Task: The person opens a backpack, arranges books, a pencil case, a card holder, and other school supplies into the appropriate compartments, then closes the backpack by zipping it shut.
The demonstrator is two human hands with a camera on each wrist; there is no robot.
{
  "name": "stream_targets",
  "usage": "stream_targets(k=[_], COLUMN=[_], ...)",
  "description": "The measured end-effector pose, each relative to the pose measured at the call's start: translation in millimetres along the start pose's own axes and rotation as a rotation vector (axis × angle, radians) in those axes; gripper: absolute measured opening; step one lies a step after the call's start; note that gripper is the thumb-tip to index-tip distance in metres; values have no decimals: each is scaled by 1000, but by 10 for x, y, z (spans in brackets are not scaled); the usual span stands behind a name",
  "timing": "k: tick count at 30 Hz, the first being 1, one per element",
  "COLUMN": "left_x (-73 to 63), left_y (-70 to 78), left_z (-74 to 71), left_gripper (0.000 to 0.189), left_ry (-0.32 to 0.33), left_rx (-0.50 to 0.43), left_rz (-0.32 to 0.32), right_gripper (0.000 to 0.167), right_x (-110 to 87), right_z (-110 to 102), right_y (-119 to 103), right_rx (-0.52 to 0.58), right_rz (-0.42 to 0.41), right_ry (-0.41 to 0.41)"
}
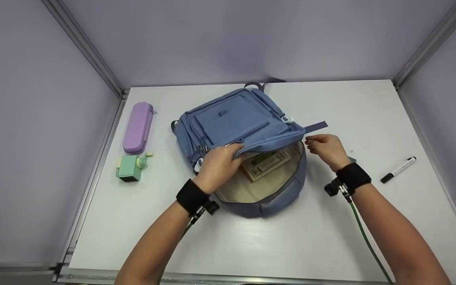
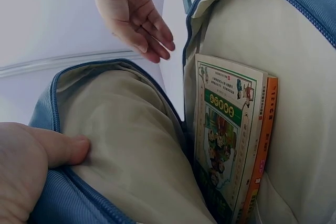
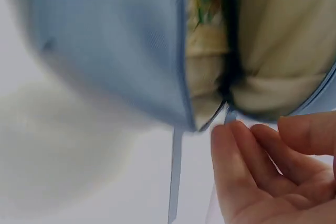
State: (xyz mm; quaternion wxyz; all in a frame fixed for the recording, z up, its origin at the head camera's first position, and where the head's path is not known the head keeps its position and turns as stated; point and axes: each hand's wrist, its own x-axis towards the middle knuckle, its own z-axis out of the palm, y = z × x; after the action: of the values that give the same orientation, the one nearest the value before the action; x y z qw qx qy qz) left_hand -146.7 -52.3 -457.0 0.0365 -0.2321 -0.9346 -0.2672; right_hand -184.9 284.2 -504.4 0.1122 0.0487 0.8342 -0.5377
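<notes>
A blue backpack (image 1: pixel 232 118) lies on the white table with its main compartment unzipped. My left hand (image 1: pixel 218 166) grips the edge of its upper panel and holds it raised, the thumb (image 2: pixel 68 148) against the beige lining. Inside stand books: one with an illustrated cover (image 2: pixel 223 135) and, against it, one with an orange spine (image 2: pixel 265 129). My right hand (image 1: pixel 325 149) is just off the bag's right side, near the end of the opening. Its fingers (image 3: pixel 231 156) are loosely bent and hold nothing. A dark strap (image 1: pixel 316 126) sticks out beside it.
To the left lie a purple pencil case (image 1: pixel 137 128) and a green crank pencil sharpener (image 1: pixel 130 168). A white marker with a black cap (image 1: pixel 398 169) lies at the right. A small teal item (image 1: pixel 352 159) is mostly hidden behind my right wrist.
</notes>
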Motion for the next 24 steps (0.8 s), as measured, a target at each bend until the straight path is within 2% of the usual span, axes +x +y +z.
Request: stream_targets(k=[3, 6, 11, 17, 21, 24], left_x=[-10, -23, -69, -148, -205, -253], left_y=[-5, -11, -35, -130, -262, -382], left_z=[-2, 3, 25, 36, 36, 44], left_gripper=[31, 31, 31, 32, 34, 34], left_ry=[-13, -35, -87, -157, -173, -180], left_rx=[25, 51, 73, 113, 135, 116], left_rz=[17, 45, 106, 177, 218, 238], right_gripper=[41, 45, 43, 32, 36, 37], right_x=[52, 111, 180, 145, 70, -10], right_z=[-9, 25, 106, 157, 187, 207], right_y=[62, 132, 253, 353, 392, 401], right_rx=[-136, -244, -308, -212, -112, -45], right_rz=[-18, -20, 0, 58, 101, 123], right_ry=[39, 18, -30, -51, -119, -169])
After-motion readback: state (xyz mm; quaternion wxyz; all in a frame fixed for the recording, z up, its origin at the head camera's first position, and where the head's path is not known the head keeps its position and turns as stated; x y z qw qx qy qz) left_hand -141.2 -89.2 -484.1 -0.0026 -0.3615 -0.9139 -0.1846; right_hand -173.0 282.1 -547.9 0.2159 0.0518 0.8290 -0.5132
